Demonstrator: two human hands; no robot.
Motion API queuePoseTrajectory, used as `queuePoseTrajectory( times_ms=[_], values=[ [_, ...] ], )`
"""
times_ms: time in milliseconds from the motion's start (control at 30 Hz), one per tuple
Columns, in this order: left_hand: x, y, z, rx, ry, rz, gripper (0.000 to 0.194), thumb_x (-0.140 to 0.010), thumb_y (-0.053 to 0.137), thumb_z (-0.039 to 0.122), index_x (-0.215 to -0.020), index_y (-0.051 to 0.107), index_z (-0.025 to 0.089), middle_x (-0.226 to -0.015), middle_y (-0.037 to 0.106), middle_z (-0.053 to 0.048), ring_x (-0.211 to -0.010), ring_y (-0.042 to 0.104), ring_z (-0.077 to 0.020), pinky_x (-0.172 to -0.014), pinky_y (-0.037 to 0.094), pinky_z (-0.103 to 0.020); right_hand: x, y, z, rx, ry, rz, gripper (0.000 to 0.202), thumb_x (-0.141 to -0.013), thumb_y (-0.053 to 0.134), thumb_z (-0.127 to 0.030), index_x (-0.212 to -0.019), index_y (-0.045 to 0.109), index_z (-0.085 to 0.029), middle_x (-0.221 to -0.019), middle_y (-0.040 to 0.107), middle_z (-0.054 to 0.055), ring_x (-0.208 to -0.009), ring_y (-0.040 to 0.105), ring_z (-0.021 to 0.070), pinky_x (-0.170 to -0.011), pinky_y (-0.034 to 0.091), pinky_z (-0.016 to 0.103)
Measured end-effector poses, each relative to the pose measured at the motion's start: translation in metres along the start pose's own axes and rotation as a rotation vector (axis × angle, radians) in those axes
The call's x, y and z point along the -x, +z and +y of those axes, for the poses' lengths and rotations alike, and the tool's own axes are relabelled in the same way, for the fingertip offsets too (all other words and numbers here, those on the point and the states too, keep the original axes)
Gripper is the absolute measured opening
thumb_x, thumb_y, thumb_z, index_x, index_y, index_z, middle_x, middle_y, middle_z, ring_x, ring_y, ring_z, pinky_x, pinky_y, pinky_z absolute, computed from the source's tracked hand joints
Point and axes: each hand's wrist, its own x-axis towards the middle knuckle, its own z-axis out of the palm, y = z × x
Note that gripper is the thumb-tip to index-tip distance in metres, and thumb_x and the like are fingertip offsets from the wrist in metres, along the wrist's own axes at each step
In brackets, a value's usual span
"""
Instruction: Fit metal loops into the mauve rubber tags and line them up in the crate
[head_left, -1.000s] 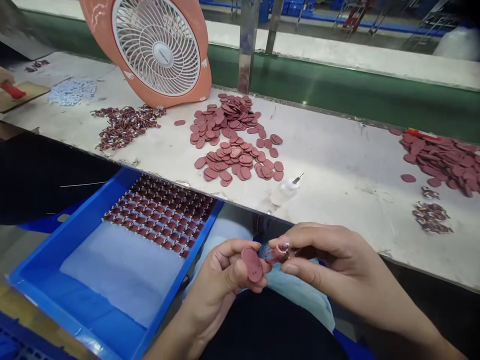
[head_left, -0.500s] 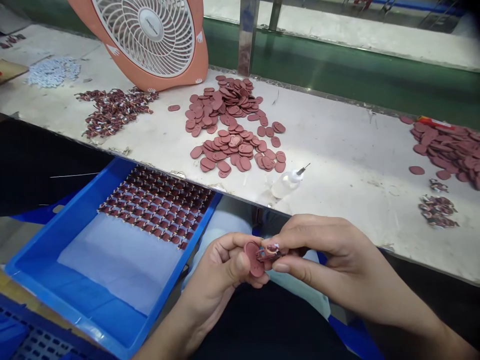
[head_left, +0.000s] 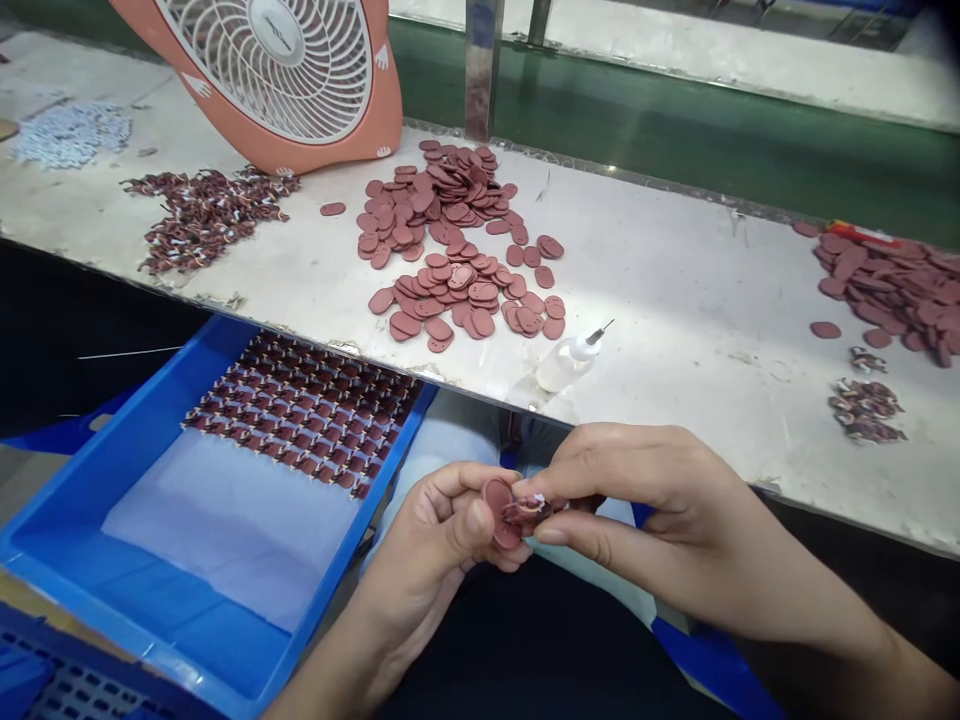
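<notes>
My left hand (head_left: 450, 535) grips a reddish-brown oval disc (head_left: 498, 508) by its edge, thumb in front. Between the thumb and forefinger of my right hand (head_left: 637, 500) is a small brown figurine (head_left: 529, 508) with white and tan marks. The figurine touches the face of the disc, or sits very close against it; my fingers hide part of it. Just beyond my hands, a clear bottle with a needle tip (head_left: 567, 364) leans on the table. Many matching oval discs (head_left: 450, 290) lie in a heap behind it.
A blue tray (head_left: 45, 520) at the lower left holds rows of brown pieces (head_left: 300, 405) on a white sheet. An orange fan (head_left: 300, 150) stands on the table (head_left: 660, 300). Small brown figurines (head_left: 202, 220) are piled left, with white bits (head_left: 71, 133) farther left. More discs (head_left: 892, 285) lie right.
The figurine in my right hand has tilted and sits lower against the disc. The whole view has shifted slightly, so the table items appear a little farther left and up.
</notes>
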Motion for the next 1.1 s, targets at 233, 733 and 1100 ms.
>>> queuePoseTrajectory(
  times_ms=[233, 733, 1100],
  values=[
    [-0.0008, -0.0003, -0.0012, -0.016, -0.016, 0.028, 0.037, -0.065, 0.087, 0.045, -0.087, 0.078, 0.017, -0.065, 0.073, 0.000, -0.055, 0.066, -0.0086, -0.056, 0.055, -0.016, -0.0011, -0.0009, 0.0011, 0.032, 0.001, -0.030, 0.029, -0.092, 0.068, -0.018, -0.117, 0.070, -0.033, -0.089, 0.074, -0.004, -0.078, 0.067, 0.0096, -0.071, 0.053, 0.022],
    [-0.0031, -0.0010, -0.0047, 0.000, -0.066, 0.035, 0.037, -0.067, 0.086, 0.046, -0.086, 0.077, 0.016, -0.065, 0.071, 0.000, -0.052, 0.064, -0.0076, -0.052, 0.054, -0.016, -0.0036, -0.0004, 0.0031, -0.050, 0.057, -0.036, 0.009, -0.092, 0.067, -0.018, -0.097, 0.075, -0.021, -0.083, 0.073, 0.000, -0.073, 0.066, 0.0096, -0.068, 0.051, 0.020],
    [-0.0036, 0.0002, -0.0052, 0.011, -0.085, 0.034, 0.037, -0.066, 0.086, 0.048, -0.081, 0.075, 0.016, -0.060, 0.070, 0.001, -0.050, 0.064, -0.0076, -0.050, 0.054, -0.014, -0.0050, -0.0060, 0.0010, -0.003, 0.032, -0.096, 0.016, -0.093, 0.065, -0.016, -0.104, 0.073, -0.025, -0.088, 0.072, -0.002, -0.076, 0.066, 0.0093, -0.070, 0.050, 0.021]
  ],
)
